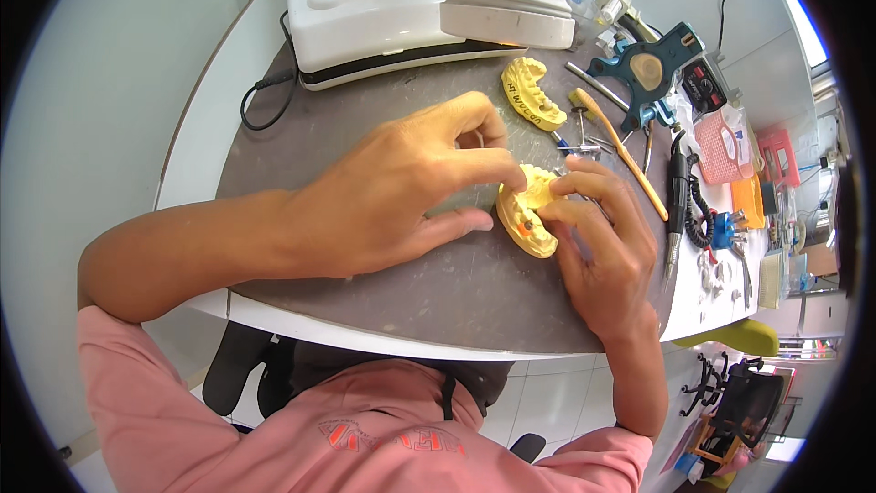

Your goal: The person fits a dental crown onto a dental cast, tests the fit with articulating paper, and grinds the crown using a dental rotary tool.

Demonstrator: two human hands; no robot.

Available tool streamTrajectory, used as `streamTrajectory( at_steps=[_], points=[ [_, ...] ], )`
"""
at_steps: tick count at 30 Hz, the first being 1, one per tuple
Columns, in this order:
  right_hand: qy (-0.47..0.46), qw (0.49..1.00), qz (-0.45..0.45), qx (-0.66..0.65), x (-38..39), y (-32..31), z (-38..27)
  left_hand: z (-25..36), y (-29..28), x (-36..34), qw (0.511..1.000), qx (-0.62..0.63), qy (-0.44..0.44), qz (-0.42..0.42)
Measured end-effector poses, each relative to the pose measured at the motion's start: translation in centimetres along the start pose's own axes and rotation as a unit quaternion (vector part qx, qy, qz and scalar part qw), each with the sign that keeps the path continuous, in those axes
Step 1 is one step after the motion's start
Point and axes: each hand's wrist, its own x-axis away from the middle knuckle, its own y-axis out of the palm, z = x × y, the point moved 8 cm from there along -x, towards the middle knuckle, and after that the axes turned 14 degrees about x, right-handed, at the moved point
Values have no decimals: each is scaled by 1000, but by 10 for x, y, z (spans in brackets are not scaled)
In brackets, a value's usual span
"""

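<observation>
Clock positions are taken from the held-at yellow cast.

1. Desk, grey top with pale edge (392,315); beneath all items listed.
2. Machine, white, rounded, dark lower strip (374,27); at 11 o'clock.
3. Hose, pale, ribbed (506,0); at 12 o'clock, over the desk.
4. Left hand (424,173); at 10 o'clock, thumb and index finger spread wide, index fingertip at the cast's upper-left rim, thumb apart from it.
5. Right hand (607,233); at 4 o'clock, fingers bent and narrow, tips on the cast's right part; cannot tell whether they grip or merely steady it.
6. Frame, dark teal (623,66); at 1 o'clock.
7. Handpiece, black, metal tip (676,201); at 3 o'clock.
8. Brush, wooden handle (639,173); at 2 o'clock, slanting.
9. Yellow cast, horseshoe-shaped (520,210); between both hands.
10. Second cast, yellow, marked (527,96); at 12 o'clock, near.
11. Spot, orange and dark (526,225); on the yellow cast.
</observation>
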Motion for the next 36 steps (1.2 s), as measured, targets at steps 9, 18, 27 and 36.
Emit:
streamTrajectory(
  at_steps=[9, 18, 27, 36],
  points=[
    [89, 990, 106, 16, 3, -26, 9, 16, 20, -6, 991, -47, 126, -8],
    [257, 966, 2, 15, 17, -42, 81, 24, 9, 3, 969, -213, 114, 43],
    [131, 983, -123, 35, -18, 7, 67, 9, -1, 0, 998, -20, 48, 35],
    [99, 995, -21, 1, -28, -24, 44, 4, 0, -5, 998, 24, 38, 33]
  ],
)
